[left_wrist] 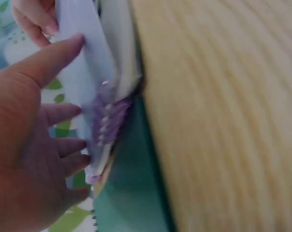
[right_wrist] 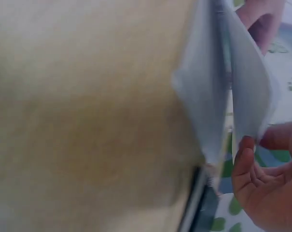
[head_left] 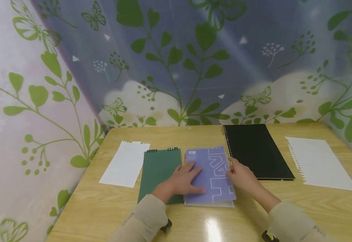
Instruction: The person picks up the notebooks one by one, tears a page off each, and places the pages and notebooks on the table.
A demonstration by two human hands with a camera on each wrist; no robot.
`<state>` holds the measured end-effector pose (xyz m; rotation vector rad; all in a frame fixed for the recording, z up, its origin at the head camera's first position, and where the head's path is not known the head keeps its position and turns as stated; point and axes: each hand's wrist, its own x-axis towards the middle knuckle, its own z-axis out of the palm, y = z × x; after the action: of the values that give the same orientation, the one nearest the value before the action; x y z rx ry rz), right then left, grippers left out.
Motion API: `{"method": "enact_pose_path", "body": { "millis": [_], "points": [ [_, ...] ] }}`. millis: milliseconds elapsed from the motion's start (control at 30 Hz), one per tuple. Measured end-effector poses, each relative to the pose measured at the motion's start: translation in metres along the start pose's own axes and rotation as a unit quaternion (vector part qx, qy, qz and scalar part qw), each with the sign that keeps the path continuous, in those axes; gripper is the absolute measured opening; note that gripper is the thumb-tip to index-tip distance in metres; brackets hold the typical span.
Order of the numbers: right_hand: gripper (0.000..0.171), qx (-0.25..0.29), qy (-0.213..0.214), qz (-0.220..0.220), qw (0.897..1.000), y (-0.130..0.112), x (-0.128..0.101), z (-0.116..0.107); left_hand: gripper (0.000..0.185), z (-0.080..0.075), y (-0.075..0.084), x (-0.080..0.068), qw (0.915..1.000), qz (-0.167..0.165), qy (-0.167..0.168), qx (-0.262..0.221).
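A purple notebook [head_left: 206,174] with white outlined lettering lies in the middle of the table. My left hand [head_left: 180,178] rests on its left side, fingers spread over the cover. At the right edge, my right hand [head_left: 243,174] pinches the cover between thumb and fingers. The right wrist view shows the raised cover [right_wrist: 249,92] held apart from the white pages [right_wrist: 203,96] below. Under my left wrist is a green notebook [head_left: 161,171] with black rings along its top. In the left wrist view, the purple notebook's spiral binding [left_wrist: 104,121] overlaps the green notebook.
A black spiral notebook [head_left: 257,151] lies just right of the purple one. Torn-edged white sheets lie at both sides, a left sheet [head_left: 126,164] and a right sheet [head_left: 322,164]. Behind the wooden table [head_left: 170,137] hangs a leaf-patterned curtain [head_left: 176,74].
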<state>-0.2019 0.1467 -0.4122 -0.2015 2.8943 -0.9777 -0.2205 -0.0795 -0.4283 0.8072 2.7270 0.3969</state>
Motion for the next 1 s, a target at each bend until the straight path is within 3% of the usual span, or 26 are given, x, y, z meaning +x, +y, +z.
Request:
{"method": "enact_pose_path", "body": {
  "millis": [100, 300, 467, 600, 733, 900, 1000],
  "points": [
    [0.055, -0.034, -0.004, -0.018, 0.999, 0.008, -0.007, 0.011, 0.081, 0.004, 0.000, 0.001, 0.9998, -0.010, -0.007, 0.015],
    [0.049, -0.103, 0.001, -0.068, 0.992, 0.013, -0.022, 0.022, 0.081, 0.008, 0.000, 0.010, 0.9992, -0.023, 0.010, 0.031],
    [0.045, -0.162, 0.036, -0.089, 0.982, 0.013, -0.025, 0.023, 0.080, 0.007, 0.001, 0.017, 0.9992, -0.034, 0.007, 0.018],
    [0.044, -0.190, 0.026, -0.092, 0.977, 0.013, -0.022, 0.022, 0.080, 0.005, 0.001, 0.021, 0.9994, -0.034, 0.005, 0.005],
    [0.045, -0.173, 0.022, -0.101, 0.979, 0.016, -0.021, 0.020, 0.080, 0.003, -0.001, 0.024, 0.9995, -0.031, 0.005, 0.004],
    [0.048, -0.059, 0.046, -0.076, 0.994, 0.027, -0.019, 0.003, 0.076, 0.001, 0.007, 0.028, 0.9991, -0.031, 0.022, -0.017],
    [0.044, -0.012, 0.075, -0.051, 0.996, 0.039, -0.017, -0.020, 0.070, 0.002, 0.020, 0.034, 0.9956, -0.030, 0.055, -0.070]
  ]
}}
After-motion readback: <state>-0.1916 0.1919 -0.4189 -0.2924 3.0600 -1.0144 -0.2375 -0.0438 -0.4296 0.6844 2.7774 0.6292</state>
